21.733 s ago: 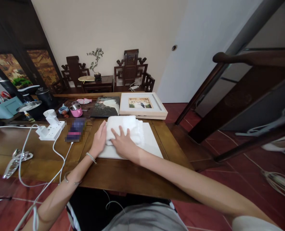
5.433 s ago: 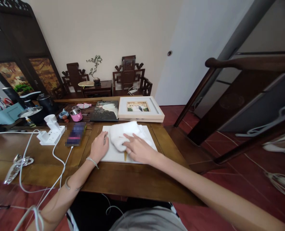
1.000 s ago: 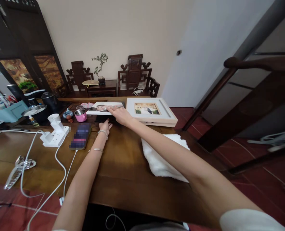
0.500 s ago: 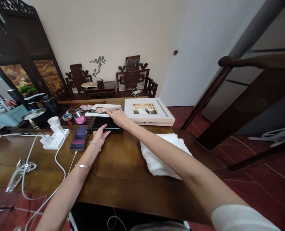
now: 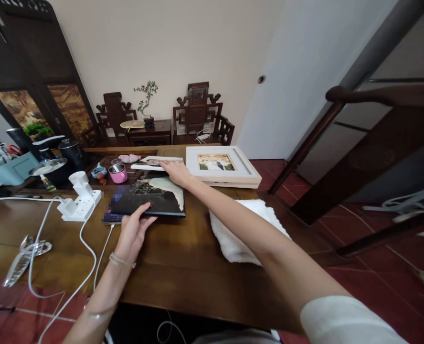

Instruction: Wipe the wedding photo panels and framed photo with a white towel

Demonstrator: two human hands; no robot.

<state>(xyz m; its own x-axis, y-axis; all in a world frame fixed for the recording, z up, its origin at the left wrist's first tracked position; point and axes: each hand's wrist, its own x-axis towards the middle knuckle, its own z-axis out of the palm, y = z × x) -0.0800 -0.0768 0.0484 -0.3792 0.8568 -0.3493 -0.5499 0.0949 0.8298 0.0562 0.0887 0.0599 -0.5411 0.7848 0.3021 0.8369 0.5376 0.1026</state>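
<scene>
A dark book-like panel with a pale picture on it (image 5: 158, 193) lies tilted over part of a phone (image 5: 117, 196). My left hand (image 5: 136, 224) grips its near edge, thumb on top and fingers below. Behind it, a white-edged photo album or board (image 5: 151, 166) is held at its right end by my right hand (image 5: 174, 173), whose fingers lie over the top. Just right of that hand sits a pale framed wedding photo (image 5: 217, 162). A folded white towel (image 5: 246, 229) lies beneath my right forearm.
At the left are a white power strip (image 5: 81, 205) with cables, a pink cup (image 5: 118, 174), a black kettle (image 5: 70, 152), a blue bin (image 5: 11, 169) and a clear shiny object (image 5: 26, 258). Wooden chairs (image 5: 198, 112) stand behind the table (image 5: 197, 267).
The dark panel has come out toward me from under the white-edged item, drawn by my left hand, and now covers part of the phone. My right hand has barely moved.
</scene>
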